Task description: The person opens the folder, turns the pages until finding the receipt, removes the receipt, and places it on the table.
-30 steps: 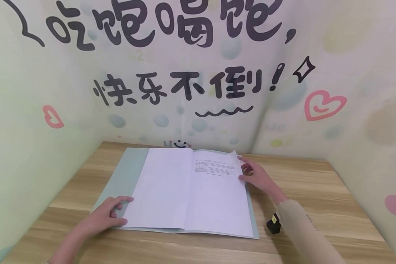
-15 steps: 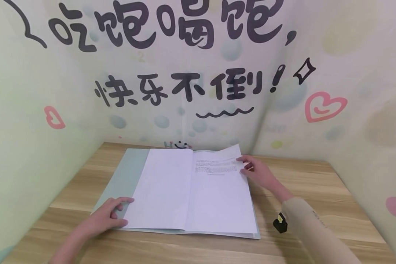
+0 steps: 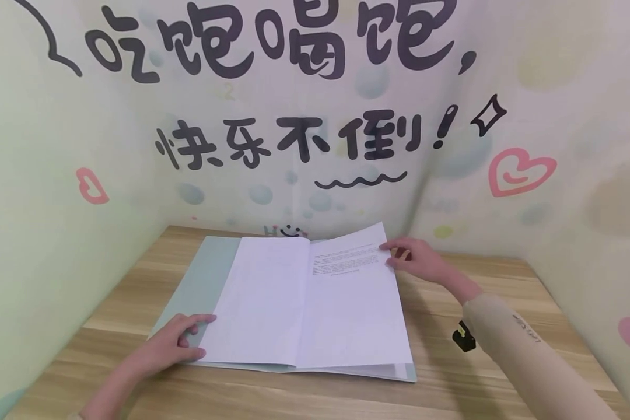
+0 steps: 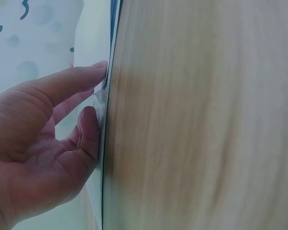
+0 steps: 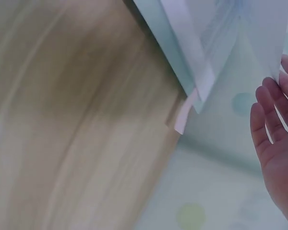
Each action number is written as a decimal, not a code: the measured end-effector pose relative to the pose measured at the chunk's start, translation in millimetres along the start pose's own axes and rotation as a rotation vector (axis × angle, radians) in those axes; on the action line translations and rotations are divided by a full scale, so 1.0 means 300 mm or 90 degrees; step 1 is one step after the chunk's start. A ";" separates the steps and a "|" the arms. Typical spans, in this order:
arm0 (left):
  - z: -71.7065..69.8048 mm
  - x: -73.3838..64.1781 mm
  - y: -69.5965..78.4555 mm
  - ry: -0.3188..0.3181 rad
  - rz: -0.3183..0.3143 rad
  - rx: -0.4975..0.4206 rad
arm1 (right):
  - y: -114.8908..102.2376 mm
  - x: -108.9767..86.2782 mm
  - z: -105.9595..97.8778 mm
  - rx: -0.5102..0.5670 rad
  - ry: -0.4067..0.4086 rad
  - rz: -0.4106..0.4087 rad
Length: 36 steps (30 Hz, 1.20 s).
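A book or folder with a pale blue cover (image 3: 202, 277) lies spread on the wooden table. Its left page (image 3: 265, 303) looks blank and flat. The right page (image 3: 354, 321), printed with a short block of text near the top, is lifted along its right side. My right hand (image 3: 420, 261) pinches that page by its upper right edge; the right wrist view shows the raised sheet (image 5: 264, 33) at the fingertips. My left hand (image 3: 170, 345) rests on the left margin, index finger and thumb at the left page's edge, fingers loosely bent.
Wooden table (image 3: 483, 291) surrounds the book, with a lettered wall (image 3: 304, 204) close behind it. A small black device (image 3: 464, 337) with a yellow mark sits at the right sleeve (image 3: 525, 356). A narrow pinkish strip (image 5: 185, 115) sticks out from the book's corner.
My right hand has lifted the page's right edge higher, so its top corner rises and a gap shows under its lower edge. The left hand stays in place on the book.
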State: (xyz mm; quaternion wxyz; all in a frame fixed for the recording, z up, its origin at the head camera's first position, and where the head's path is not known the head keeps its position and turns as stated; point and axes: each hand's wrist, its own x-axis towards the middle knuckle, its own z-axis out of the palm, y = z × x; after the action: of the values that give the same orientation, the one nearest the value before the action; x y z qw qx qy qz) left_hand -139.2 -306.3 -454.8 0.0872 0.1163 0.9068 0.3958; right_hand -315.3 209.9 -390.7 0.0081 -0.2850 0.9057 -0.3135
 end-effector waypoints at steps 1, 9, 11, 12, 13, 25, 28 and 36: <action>-0.001 -0.001 0.001 0.000 0.001 0.001 | -0.005 0.005 -0.008 -0.001 -0.002 -0.005; -0.008 -0.010 0.011 -0.005 -0.004 -0.004 | -0.053 0.055 -0.040 -0.051 0.022 -0.036; -0.008 -0.010 0.006 -0.007 0.001 -0.001 | -0.073 0.069 -0.039 -0.061 0.033 -0.035; -0.008 -0.010 0.003 -0.008 0.006 -0.002 | -0.084 0.076 -0.037 -0.065 0.040 -0.038; -0.007 -0.011 0.000 -0.008 0.009 -0.002 | -0.093 0.083 -0.034 -0.070 0.049 -0.043; -0.003 -0.008 -0.009 0.007 -0.011 0.002 | -0.237 0.200 -0.008 -0.083 0.160 -0.095; -0.005 -0.006 -0.007 0.009 -0.004 0.002 | -0.285 0.236 0.006 -0.064 0.170 -0.093; 0.000 -0.005 -0.003 0.008 -0.007 -0.003 | -0.385 0.340 0.069 -0.001 0.185 -0.126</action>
State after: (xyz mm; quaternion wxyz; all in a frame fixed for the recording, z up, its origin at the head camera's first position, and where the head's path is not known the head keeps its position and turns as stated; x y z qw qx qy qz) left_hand -137.9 -307.5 -455.3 0.0842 0.1089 0.9070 0.3980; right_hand -337.7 71.0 -324.5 -0.1544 -0.3247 0.8651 -0.3497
